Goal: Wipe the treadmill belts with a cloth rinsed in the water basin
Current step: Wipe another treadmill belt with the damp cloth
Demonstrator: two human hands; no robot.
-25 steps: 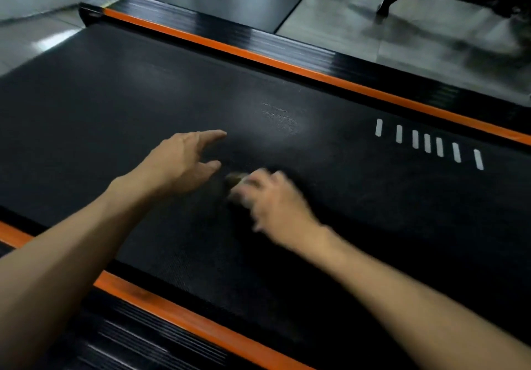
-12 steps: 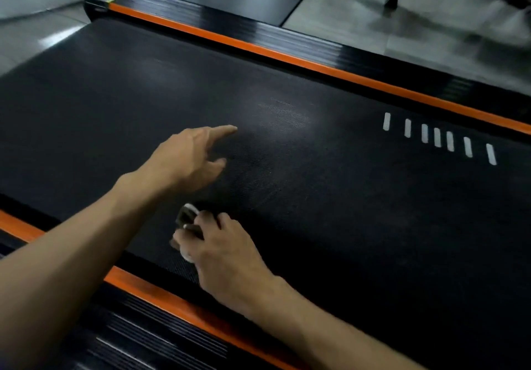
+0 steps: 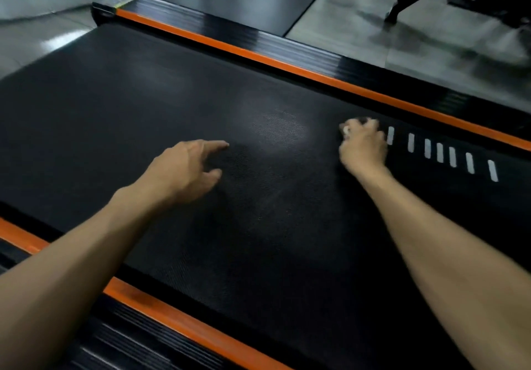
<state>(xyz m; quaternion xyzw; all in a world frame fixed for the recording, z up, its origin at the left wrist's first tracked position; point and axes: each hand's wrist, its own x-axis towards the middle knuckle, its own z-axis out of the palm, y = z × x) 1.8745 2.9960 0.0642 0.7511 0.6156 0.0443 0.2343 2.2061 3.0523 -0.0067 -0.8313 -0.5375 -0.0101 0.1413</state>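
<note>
Right hand (image 3: pixel 362 145) fingers curl round a dark cloth (image 3: pixel 362 120) on the belt (image 3: pixel 120 105); left hand (image 3: pixel 184 168) fingers spread loose, holding nothing

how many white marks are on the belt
7, in a row on the treadmill belt running right from the right hand: white marks. The hand may hide more.
</note>
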